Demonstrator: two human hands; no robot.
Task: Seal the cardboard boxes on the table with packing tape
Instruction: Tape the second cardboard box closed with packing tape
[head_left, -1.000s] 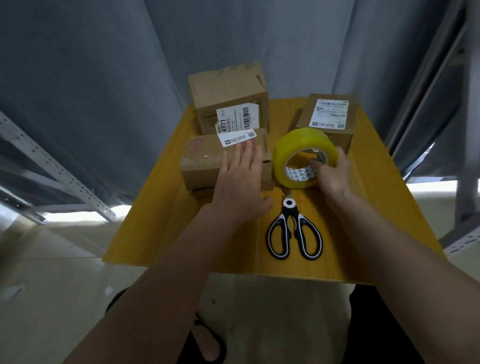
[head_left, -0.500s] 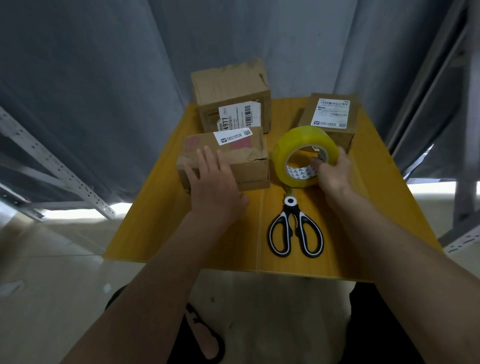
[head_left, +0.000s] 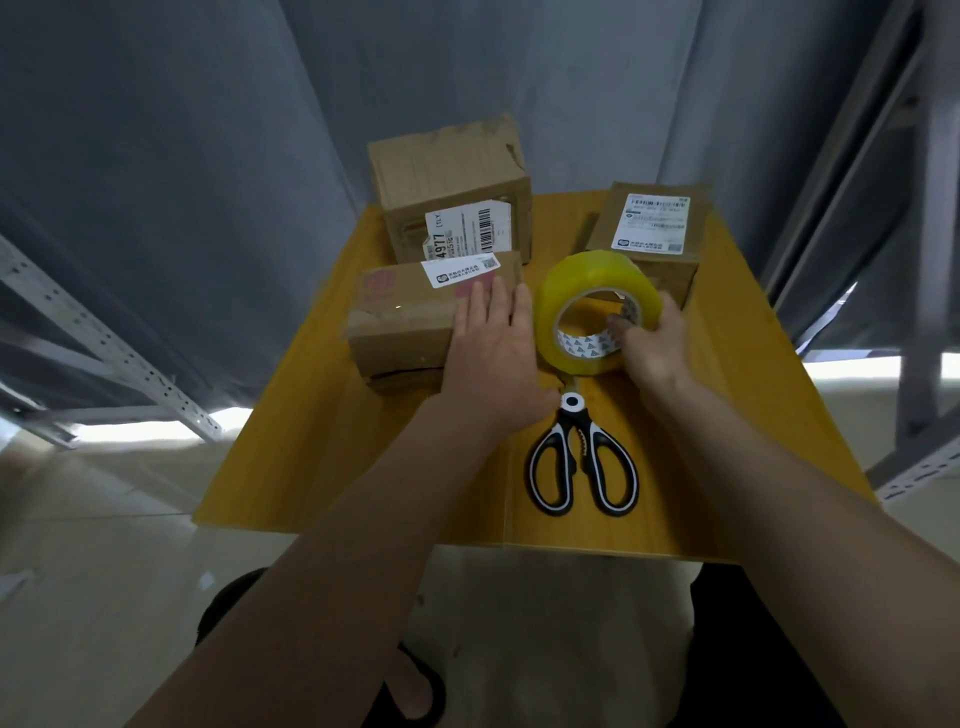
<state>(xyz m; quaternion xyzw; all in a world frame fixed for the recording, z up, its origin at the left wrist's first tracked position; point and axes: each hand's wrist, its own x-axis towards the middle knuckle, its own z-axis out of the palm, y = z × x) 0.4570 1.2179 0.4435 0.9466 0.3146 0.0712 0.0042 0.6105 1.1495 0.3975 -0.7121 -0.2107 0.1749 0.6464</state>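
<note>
1. The right hand grips the yellow tape roll, fingers curled into its core; the roll stands on edge on the yellow table.
2. The left hand lies flat, fingers spread, on the near box.
3. That box sits at nine o'clock from the roll, just beside it, long axis running three-to-nine (so the tape likely travels leftward).
4. Two more boxes wait at twelve; scissors at six.

Yellow tape roll, brown boxes, black-and-white scissors, yellow table.
</note>
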